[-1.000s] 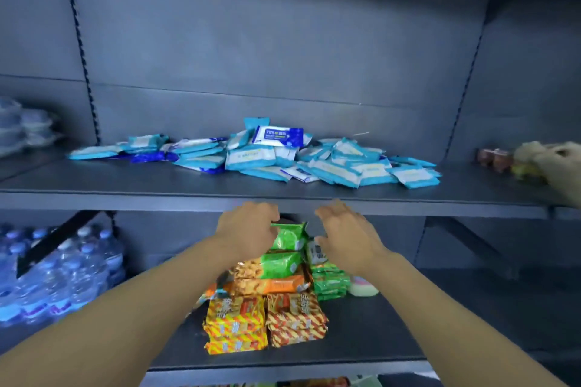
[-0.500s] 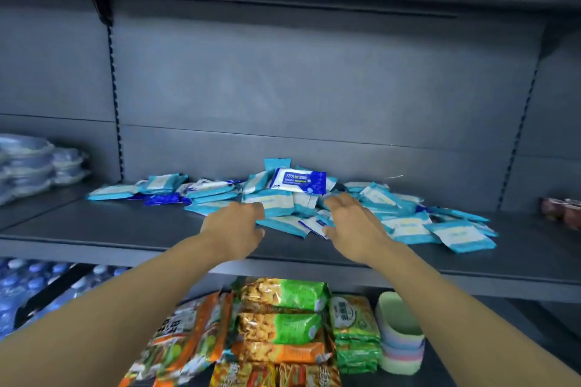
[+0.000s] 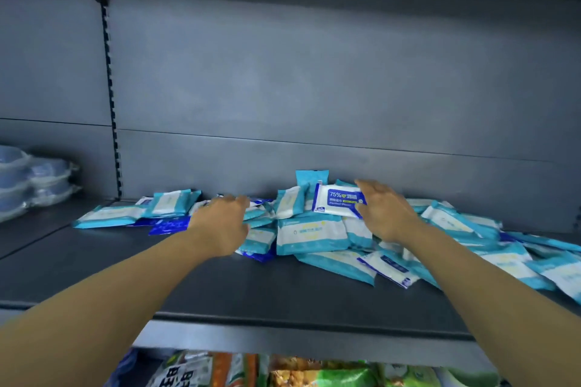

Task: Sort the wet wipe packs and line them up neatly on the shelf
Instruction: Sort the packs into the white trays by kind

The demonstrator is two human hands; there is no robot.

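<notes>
Hands (image 3: 385, 214) now on "75%" pack (image 3: 341, 205)

The front strip of the shelf (image 3: 220, 289) is left bare; the rear is blocked by heaped wipe packs (image 3: 311, 232).

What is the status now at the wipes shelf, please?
Left hand open, on the wipe packs. Right hand open, touching the 75% alcohol pack. Packs lie unsorted. Nothing in the way.

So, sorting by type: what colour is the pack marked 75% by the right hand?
The 75% wet wipe pack is white with a dark blue label; head view.
</notes>
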